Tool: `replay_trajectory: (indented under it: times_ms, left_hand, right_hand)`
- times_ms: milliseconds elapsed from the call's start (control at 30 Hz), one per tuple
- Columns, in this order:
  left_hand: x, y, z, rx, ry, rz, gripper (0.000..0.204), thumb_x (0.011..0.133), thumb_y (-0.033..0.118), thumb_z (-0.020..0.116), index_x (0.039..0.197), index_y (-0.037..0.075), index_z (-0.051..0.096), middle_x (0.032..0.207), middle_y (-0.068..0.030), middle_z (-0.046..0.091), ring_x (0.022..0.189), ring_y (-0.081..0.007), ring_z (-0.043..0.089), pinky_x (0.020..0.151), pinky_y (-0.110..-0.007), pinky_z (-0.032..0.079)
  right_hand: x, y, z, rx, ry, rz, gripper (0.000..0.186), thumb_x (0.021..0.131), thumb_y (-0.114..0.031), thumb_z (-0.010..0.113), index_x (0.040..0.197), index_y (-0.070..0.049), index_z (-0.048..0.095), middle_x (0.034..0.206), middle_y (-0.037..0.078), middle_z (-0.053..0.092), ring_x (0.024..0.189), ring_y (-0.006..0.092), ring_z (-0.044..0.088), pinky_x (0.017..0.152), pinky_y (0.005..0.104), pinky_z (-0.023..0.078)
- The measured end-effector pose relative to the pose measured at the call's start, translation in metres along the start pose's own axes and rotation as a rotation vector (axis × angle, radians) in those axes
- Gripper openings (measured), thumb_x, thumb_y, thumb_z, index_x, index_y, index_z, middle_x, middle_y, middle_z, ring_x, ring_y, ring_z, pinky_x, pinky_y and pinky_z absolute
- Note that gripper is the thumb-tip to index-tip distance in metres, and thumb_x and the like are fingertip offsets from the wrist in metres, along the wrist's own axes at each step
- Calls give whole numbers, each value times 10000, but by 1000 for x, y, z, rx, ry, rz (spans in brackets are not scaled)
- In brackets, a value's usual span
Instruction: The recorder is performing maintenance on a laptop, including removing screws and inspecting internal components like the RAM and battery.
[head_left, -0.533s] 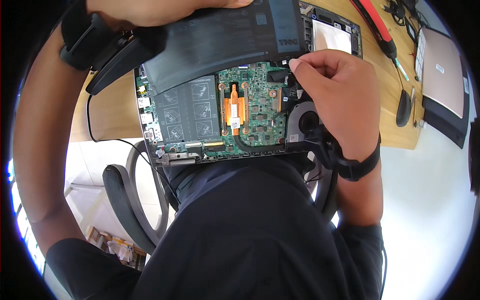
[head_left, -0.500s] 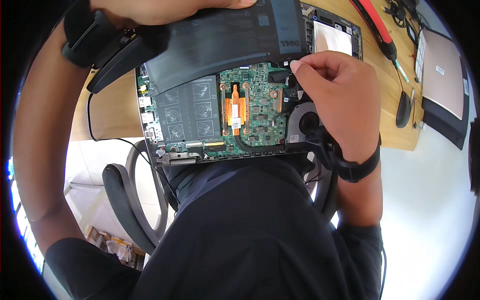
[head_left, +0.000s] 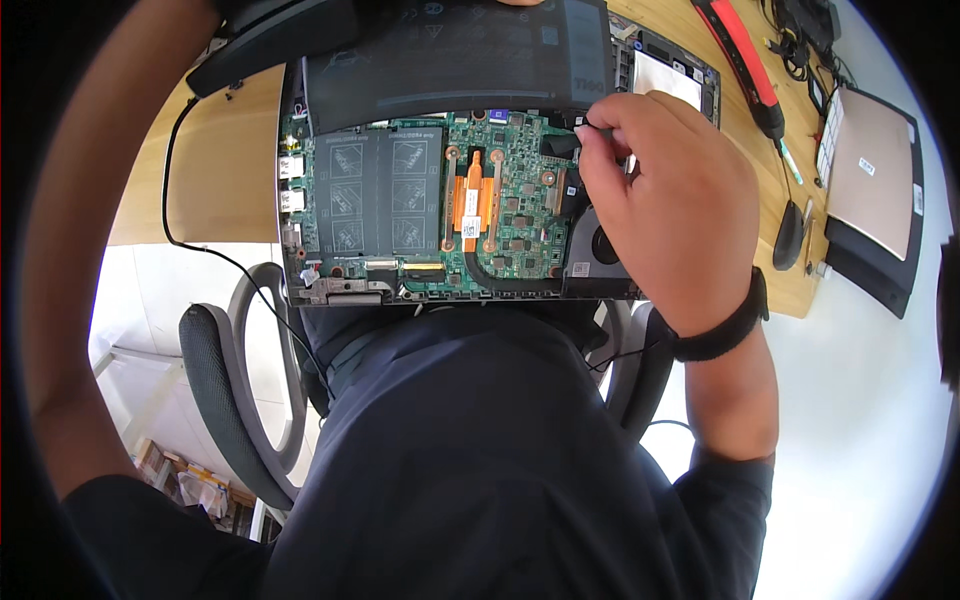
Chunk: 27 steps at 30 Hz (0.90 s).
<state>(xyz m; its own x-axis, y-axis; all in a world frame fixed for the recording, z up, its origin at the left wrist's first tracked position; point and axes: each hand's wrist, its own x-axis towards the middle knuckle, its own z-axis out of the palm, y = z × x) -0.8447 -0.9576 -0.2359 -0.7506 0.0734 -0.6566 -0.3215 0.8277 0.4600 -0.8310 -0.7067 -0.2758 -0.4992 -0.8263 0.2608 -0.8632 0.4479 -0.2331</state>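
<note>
An opened laptop base (head_left: 510, 205) lies across my lap and the table edge, its green board and copper heat pipe showing. Over its far part a black, flat laptop battery (head_left: 450, 60) is raised at a slant. My left hand (head_left: 522, 2) is mostly cut off by the upper edge; a fingertip shows at the battery's far edge, closed on it. My right hand (head_left: 675, 190) is over the base's right side. Its thumb and fingers pinch beside a small black flap (head_left: 560, 146) near the battery's near right corner; what lies between them is hidden.
A red-and-black tool (head_left: 740, 60) and cables (head_left: 795, 40) lie on the wooden table (head_left: 225, 160) at the right. Further right is a rose-coloured panel (head_left: 870, 175). Small screws (head_left: 232, 93) lie at the left, where a black cable (head_left: 168, 190) hangs down beside a chair armrest (head_left: 215, 390).
The battery has shifted away from me, its near left corner baring more board. My left hand has moved up, largely out of view. My right fingers have closed in lower, near the black flap.
</note>
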Motion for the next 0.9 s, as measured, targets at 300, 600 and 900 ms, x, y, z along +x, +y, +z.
replay_trajectory:
  times_ms: [300,600,900]
  left_hand:
    - [15,-11,-8,67,-38,168,451,1045,441,597,1159,25,732,953,-56,725,859,-158,610,831,-349,504]
    - [17,1,-7,47,-36,143,541,1024,514,595,1178,14,735,1087,-120,743,970,-239,646,912,-404,491]
    - [7,6,1,199,53,159,581,1011,548,596,1192,12,731,1116,-141,740,994,-268,654,923,-414,487]
  right_hand:
    - [9,-5,-4,-201,-84,-191,142,824,-168,741,811,-97,619,732,48,571,688,250,638,606,381,520]
    - [13,-16,0,-546,-178,-340,62,722,-111,682,758,-99,633,716,40,549,674,198,614,564,347,479]
    - [27,-12,-3,-524,-232,-553,34,685,-118,693,693,-109,661,696,44,557,719,205,628,615,349,492]
